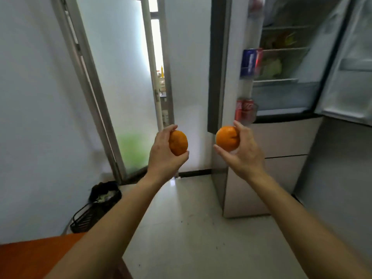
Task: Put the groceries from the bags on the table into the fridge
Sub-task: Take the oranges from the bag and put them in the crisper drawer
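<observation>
Two oranges from where I stand, the left orange and the right orange, side by side mid-view; two hands, the left hand and the right hand, one fruit gripped in each; one fridge at two o'clock, two doors open, two drawer fronts below; on its door at one o'clock, two red cola cans low down, one blue can with one red can just beside it above (anything higher is too blurred to count); one frosted door at eleven; one black basket at eight; one table corner at seven.
</observation>
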The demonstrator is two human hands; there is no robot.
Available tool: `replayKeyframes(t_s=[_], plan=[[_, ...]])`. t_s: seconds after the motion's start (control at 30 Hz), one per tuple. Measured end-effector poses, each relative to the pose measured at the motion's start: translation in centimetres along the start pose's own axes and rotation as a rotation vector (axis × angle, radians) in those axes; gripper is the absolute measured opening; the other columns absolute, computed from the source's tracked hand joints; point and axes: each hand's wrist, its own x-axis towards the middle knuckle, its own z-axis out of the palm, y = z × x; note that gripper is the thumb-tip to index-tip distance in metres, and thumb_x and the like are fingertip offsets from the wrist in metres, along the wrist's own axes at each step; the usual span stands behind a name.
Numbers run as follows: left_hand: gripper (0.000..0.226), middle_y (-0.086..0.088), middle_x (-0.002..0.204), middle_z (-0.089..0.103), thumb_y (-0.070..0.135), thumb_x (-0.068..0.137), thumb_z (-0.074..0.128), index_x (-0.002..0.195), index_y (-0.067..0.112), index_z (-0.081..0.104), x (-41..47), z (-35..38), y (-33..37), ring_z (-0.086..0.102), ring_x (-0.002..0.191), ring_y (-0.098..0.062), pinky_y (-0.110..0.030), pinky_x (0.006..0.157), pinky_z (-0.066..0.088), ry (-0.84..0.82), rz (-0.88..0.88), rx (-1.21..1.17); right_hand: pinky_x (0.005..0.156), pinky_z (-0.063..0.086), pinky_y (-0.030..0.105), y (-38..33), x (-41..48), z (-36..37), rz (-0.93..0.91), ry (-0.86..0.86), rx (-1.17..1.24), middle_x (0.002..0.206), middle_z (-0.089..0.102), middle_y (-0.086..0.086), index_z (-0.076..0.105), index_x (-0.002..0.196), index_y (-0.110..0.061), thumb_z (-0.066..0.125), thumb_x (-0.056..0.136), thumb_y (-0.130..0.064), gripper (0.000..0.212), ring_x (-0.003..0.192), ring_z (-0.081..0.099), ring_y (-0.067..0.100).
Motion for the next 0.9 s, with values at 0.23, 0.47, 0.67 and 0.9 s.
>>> replayKeyframes(t_s=[0.23,0.47,0.67,0.9], plan=[[0.078,0.004,0.133,0.047,0.026,0.073,0.087,0.136,0.029,0.041,5.3,19.1,10.7,0.049,0.113,-0.012,-0.022,0.086,0.044,-0.097,0.108,-0.099,0.071,0.043,0.030,16.9,5.0,-12.4,0.043,0.090,-0.219,0.142,0.042,0.002,0.030,0.152,-0.029,0.069,0.083,-0.061,0.085,0.113,0.055,0.023],[0.083,0.001,0.144,0.031,0.026,0.077,0.083,0.146,0.027,0.037,13.1,30.0,14.8,0.034,0.120,-0.008,-0.024,0.095,0.040,-0.105,0.242,-0.072,0.074,0.037,0.029,26.6,12.1,-16.2,0.092,0.158,-0.264,0.143,0.040,0.003,0.028,0.155,-0.029,0.069,0.087,-0.054,0.083,0.116,0.054,0.024],[0.079,0.003,0.138,0.043,0.019,0.076,0.082,0.143,0.025,0.040,22.2,38.2,14.4,0.040,0.116,0.000,-0.011,0.095,0.035,-0.046,0.318,-0.178,0.079,0.042,0.033,34.4,20.2,-14.1,0.112,0.197,-0.263,0.147,0.036,0.001,0.025,0.154,-0.034,0.066,0.090,-0.054,0.079,0.118,0.054,0.025],[0.071,0.000,0.137,0.048,0.015,0.075,0.082,0.138,0.018,0.049,34.0,48.1,14.9,0.047,0.124,-0.012,-0.016,0.100,0.036,-0.064,0.324,-0.266,0.086,0.053,0.045,42.3,30.6,-12.6,0.155,0.239,-0.322,0.150,0.033,-0.001,0.027,0.153,-0.039,0.065,0.091,-0.053,0.074,0.124,0.052,0.026]])
